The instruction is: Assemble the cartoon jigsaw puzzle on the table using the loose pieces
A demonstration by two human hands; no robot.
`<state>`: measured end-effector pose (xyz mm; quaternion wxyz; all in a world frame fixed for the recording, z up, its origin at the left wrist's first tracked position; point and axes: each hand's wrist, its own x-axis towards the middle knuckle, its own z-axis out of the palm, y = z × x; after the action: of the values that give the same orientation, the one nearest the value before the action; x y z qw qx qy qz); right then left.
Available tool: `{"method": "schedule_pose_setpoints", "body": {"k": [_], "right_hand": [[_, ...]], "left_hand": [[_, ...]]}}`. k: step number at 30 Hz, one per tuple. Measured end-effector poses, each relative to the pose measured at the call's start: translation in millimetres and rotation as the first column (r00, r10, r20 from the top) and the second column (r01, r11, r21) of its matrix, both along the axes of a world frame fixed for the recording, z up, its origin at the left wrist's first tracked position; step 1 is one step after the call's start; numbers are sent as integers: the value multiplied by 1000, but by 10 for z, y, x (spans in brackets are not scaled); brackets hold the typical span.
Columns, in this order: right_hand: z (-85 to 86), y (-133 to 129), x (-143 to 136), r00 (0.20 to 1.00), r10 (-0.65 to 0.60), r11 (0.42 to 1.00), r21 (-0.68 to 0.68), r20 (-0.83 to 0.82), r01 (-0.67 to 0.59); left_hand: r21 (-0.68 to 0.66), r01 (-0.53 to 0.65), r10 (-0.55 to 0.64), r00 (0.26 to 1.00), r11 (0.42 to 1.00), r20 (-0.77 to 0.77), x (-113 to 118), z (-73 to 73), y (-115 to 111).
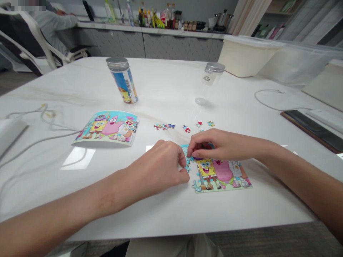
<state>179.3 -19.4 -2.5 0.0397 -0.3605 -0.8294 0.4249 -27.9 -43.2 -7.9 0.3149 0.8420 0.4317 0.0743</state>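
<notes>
The puzzle (225, 176), partly joined, lies flat on the white table (134, 221) near its front edge. The right hand (207, 145) is over its upper part, thumb and fingertips drawn close; the left hand (171, 166) curls at its left side, fingers narrow (whether either grips a piece, I cannot tell). Beyond lie loose pieces (187, 129); the card (111, 127) sits left of them.

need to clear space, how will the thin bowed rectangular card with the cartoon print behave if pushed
The card probably flexes, looking thin and curved. It may rock, since it's bowed, and likely slides on the shiny white tabletop.
</notes>
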Motion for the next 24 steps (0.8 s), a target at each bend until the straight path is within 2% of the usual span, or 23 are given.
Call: {"method": "schedule_pose_setpoints", "body": {"k": [10,18,21,24], "right_hand": [[20,-7,-17,1000,-8,1000,-6,3,8],[8,-5,-8,1000,0,1000,7,5,0],[9,-8,-7,1000,7,1000,24,6,-7],[15,-13,-5,1000,11,999,37,12,-12]], "left_hand": [[-119,-39,38,999,992,-13,-7,10,36],[-95,-13,14,1000,995,17,0,20,43],[-41,30,-28,999,999,39,-20,18,57],[103,197,-203,978,975,50,-75,14,86]]}}
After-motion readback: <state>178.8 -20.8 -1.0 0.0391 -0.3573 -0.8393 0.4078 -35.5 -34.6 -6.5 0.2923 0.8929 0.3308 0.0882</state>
